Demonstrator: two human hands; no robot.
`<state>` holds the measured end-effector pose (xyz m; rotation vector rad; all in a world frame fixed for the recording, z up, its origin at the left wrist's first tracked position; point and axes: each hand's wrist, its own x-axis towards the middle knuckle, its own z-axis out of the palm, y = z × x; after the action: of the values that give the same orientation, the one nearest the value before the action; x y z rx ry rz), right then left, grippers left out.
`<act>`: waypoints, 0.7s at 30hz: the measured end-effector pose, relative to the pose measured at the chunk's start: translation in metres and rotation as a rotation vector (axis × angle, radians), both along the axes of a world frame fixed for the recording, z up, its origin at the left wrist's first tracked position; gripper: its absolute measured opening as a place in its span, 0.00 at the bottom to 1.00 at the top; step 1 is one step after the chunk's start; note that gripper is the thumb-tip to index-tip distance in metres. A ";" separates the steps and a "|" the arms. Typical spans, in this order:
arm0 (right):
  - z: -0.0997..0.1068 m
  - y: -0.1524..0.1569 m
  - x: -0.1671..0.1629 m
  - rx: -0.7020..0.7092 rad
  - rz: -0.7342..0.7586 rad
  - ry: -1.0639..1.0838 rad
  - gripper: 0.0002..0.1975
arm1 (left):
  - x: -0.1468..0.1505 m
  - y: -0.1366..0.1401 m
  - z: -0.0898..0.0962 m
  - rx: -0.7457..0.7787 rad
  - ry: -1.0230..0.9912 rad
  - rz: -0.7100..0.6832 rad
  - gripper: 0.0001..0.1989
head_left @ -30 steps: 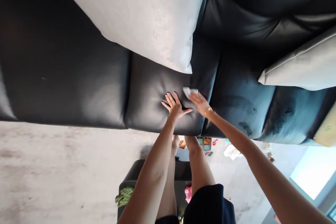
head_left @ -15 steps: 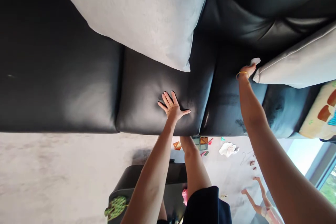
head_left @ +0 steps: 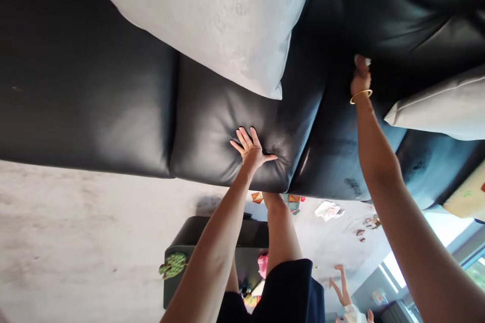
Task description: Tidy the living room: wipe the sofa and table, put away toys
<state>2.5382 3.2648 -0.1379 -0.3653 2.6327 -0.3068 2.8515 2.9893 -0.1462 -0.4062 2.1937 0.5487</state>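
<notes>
OK, white cloth (head_left: 367, 61) in R hand (head_left: 360, 81).

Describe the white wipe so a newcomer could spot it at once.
On the black sofa, look between the two pale cushions. There, just beyond a gold bracelet, the right grip holds the wipe. It is the small, partly hidden white piece in that grip, unlike the crumpled white bundle on the floor.
</notes>
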 end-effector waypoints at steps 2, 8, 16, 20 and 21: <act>-0.001 -0.035 0.042 0.087 -0.127 0.047 0.29 | 0.000 0.000 0.001 0.010 0.006 0.007 0.74; 0.019 -0.135 0.216 0.033 -0.086 -0.058 0.34 | 0.003 -0.011 0.018 0.105 0.113 0.081 0.71; 0.010 -0.297 0.311 -0.058 -0.100 -0.189 0.35 | 0.167 -0.054 0.046 0.228 0.505 0.452 0.38; 0.031 -0.379 0.380 -0.385 0.409 -0.560 0.33 | 0.242 -0.105 0.047 0.058 0.596 0.757 0.32; 0.036 -0.391 0.387 -0.412 0.440 -0.558 0.31 | 0.248 -0.123 0.045 0.016 0.618 0.816 0.30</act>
<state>2.9250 2.8740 -0.1023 -0.8394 1.8742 -0.6886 3.0999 2.8662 -0.1011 -1.2855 2.5376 1.2579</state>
